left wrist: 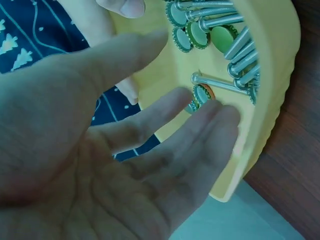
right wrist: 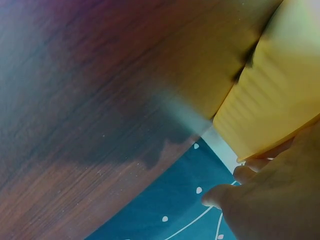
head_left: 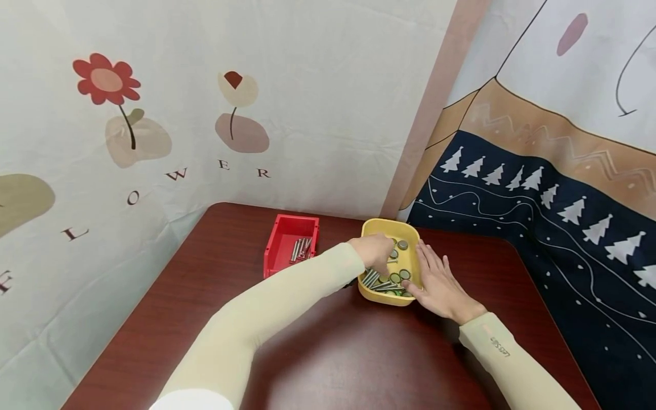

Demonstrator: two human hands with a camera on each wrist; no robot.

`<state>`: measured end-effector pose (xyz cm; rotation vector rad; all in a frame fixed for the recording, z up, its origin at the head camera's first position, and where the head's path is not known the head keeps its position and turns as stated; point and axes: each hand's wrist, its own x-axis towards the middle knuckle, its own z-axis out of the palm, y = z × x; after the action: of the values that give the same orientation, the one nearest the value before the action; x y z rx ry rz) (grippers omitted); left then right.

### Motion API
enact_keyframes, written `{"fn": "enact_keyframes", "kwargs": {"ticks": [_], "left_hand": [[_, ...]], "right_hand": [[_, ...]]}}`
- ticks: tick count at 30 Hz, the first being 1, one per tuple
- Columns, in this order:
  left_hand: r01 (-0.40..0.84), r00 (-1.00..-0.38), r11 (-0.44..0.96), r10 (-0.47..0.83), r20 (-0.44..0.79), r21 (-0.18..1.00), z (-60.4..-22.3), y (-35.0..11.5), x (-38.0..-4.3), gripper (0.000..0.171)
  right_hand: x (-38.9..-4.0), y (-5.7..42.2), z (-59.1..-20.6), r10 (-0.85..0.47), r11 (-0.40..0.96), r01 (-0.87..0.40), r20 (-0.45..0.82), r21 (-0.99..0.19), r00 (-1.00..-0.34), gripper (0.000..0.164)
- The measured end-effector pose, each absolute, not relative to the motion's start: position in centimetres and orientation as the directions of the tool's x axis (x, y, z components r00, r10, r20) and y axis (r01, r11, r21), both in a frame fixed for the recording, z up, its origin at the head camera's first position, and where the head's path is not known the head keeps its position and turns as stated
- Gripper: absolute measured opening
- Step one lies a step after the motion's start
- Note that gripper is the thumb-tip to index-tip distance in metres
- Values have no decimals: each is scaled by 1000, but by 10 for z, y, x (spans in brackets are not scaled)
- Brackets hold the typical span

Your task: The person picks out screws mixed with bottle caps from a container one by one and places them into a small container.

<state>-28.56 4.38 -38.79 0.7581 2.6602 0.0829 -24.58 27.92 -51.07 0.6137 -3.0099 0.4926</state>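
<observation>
A yellow bin (head_left: 392, 300) holds bottle caps (head_left: 405, 274) and long metal bolts (head_left: 370, 279), the bolts mostly at its near left. My left hand (head_left: 376, 250) reaches over its left side, fingers bent loosely and thumb apart. In the left wrist view nothing sits between them; the fingertips hover close over a bottle cap (left wrist: 202, 94) and a single bolt (left wrist: 220, 84). Along the bin's right rim lies my right hand (head_left: 443, 287), fingers extended and thumb over the near right corner. The right wrist view shows this hand at the outer wall (right wrist: 270, 95).
To the left of the yellow bin stands a red bin (head_left: 271, 253) with several bolts (head_left: 301, 249) inside; the left forearm passes in front of it. Both bins are near the back edge of the dark wooden table (head_left: 318, 353). Printed cloth (head_left: 318, 102) hangs behind.
</observation>
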Motion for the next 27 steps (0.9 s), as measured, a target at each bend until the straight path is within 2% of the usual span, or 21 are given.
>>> {"fn": "enact_keyframes", "kwargs": {"ticks": [2,4,7,8,10,11,15,17,19,22,27], "left_hand": [[486,-778,865,492,-391,122,-384,49,-287,45],[483,-767,873,459,-448,68,-399,58,-302,57],[482,-753,876,400,-523,-25,-396,68,-301,74],[487,-749,872,384,-540,-55,-397,71,-300,75],[508,-740,852,359,-569,-123,-388,76,-288,72],[516,-738,844,350,-577,-147,-394,80,-290,64],[596,-735,761,387,-557,-258,-446,98,-315,22],[637,-732,703,425,-532,-316,-475,107,-330,13],[647,-741,667,438,-509,-369,-492,113,-334,10],[653,-744,658,468,-477,-374,-510,115,-345,14],[644,-741,712,488,-462,-280,-529,113,-374,35]], "right_hand": [[-247,279,-512,-376,872,-384,87,-303,-922,103],[-248,280,-513,-376,871,-382,82,-308,-923,103],[-248,279,-513,-374,871,-380,82,-311,-924,103],[-247,279,-513,-374,871,-381,85,-311,-924,103],[-247,279,-513,-375,870,-384,89,-310,-923,102],[-246,280,-513,-376,870,-386,92,-308,-922,102],[-246,280,-512,-378,870,-388,93,-304,-921,101],[-246,281,-512,-376,872,-385,91,-302,-922,101],[-246,281,-511,-375,872,-384,88,-304,-923,101],[-246,280,-511,-377,870,-384,86,-308,-922,101],[-246,280,-511,-383,869,-393,96,-301,-919,99]]}}
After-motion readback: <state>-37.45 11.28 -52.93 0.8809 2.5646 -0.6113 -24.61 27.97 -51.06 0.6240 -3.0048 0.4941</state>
